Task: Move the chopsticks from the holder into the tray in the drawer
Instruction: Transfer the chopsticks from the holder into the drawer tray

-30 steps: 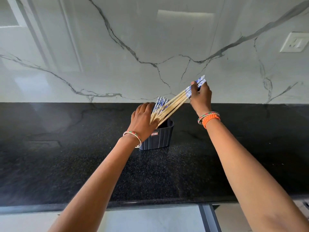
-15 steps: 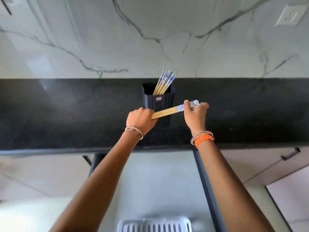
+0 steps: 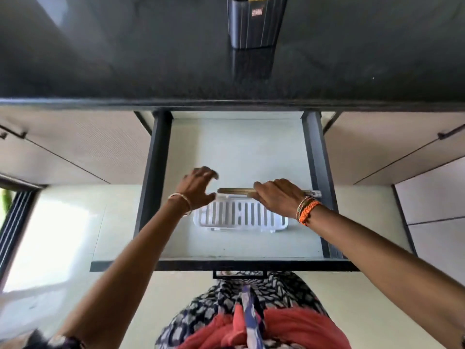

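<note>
Just below the right hand point(image 3: 278, 196) grip sits the slotted tray point(image 3: 240, 215); grip clenched on chopsticks point(image 3: 235, 190) held level to match the tray's length, left hand point(image 3: 198, 187) released beside their tips.

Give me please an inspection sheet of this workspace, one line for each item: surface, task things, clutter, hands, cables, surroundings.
Surface: black speckled countertop; below it the open drawer with a pale floor.
Job's things: dark holder upright on the countertop, more sticks showing at its top; white slotted tray in the drawer; bundle of chopsticks lying level over the tray's far edge.
Clutter: nothing seen.
Grippers: right hand closed on the chopsticks; left hand open, fingers spread, apart from the bundle's end.
Cables: nothing seen.
Surroundings: closed cabinet fronts with dark handles on both sides, light floor.
</note>
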`<state>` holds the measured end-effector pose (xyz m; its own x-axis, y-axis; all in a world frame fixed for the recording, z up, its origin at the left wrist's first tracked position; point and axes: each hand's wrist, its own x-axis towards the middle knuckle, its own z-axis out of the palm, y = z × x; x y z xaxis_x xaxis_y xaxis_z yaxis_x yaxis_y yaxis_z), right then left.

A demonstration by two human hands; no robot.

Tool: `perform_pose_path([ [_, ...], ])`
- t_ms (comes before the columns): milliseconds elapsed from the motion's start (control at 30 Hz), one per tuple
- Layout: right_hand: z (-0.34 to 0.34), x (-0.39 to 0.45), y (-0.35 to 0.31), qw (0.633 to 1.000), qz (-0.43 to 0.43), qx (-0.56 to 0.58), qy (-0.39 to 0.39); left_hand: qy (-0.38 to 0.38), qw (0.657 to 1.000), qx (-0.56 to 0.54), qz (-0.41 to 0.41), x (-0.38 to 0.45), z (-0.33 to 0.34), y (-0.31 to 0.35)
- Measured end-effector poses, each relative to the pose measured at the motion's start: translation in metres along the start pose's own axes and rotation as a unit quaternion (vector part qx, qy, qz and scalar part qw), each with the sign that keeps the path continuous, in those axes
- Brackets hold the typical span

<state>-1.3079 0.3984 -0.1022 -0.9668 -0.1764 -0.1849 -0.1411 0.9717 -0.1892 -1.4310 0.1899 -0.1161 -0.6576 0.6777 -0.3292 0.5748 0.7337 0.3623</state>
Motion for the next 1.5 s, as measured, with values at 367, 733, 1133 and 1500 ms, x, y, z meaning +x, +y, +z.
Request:
perform_pose_path([
  [367,0.077,0.030,-0.042,0.990,-0.011,-0.044,-0.134,-0.068,0.903,-0.281,-0.317,-0.012,0.067,-0.036],
  [733,0.090,0.042,-0.046,0.969,0.027,0.087,-0.229,-0.043,0.866,-0.367,-0.338,-0.014,0.074,-0.040],
  [1133,0.086,0.018,-0.044,0.987,0.039,0.038,-0.148,-0.012,0.884,-0.285,-0.370,-0.020,0.064,-0.022],
  [1500,0.091,0.005,-0.038,0.992,0.073,0.054,-0.089,-0.004,0.823,-0.408,-0.395,-0.020,0.074,-0.029],
])
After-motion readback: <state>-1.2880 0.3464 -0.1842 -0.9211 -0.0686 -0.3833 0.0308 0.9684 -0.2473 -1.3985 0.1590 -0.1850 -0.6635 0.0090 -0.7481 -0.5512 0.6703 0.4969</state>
